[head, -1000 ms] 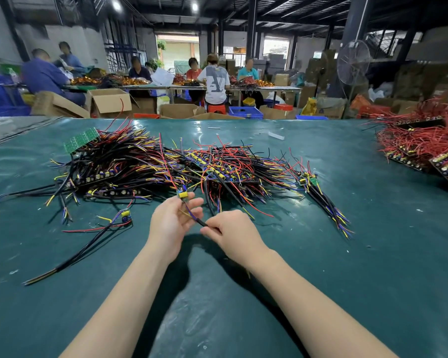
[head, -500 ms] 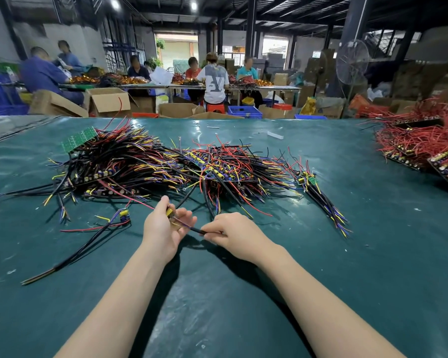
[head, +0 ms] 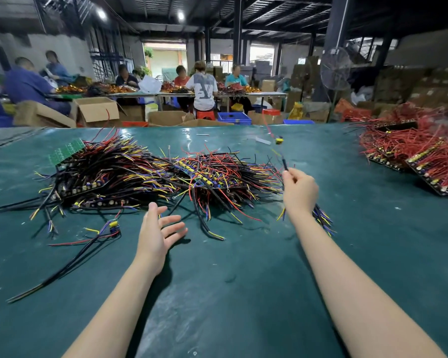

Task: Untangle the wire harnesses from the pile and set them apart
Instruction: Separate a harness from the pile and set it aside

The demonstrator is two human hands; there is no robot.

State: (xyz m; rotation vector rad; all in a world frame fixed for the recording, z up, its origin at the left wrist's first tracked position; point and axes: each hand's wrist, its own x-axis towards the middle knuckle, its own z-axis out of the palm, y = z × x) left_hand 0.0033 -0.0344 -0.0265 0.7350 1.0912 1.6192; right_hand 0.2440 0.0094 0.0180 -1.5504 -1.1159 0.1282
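head view: most of the work looks left to do. the pile of wire harnesses (head: 166,174) sits tangled mid-bench (head: 217,293), with a single harness (head: 98,236) laid apart at front left and a small bunch (head: 322,220) just behind the right forearm. the right hand (head: 299,192) pinches the black lead of a lifted harness (head: 285,164), blurred, above the pile's right edge. the left hand (head: 157,233) has a slack grip, fingers spread, holding nothing.

harness (head: 278,140) motion-blurred | red wire pile (head: 411,148) cut by right edge
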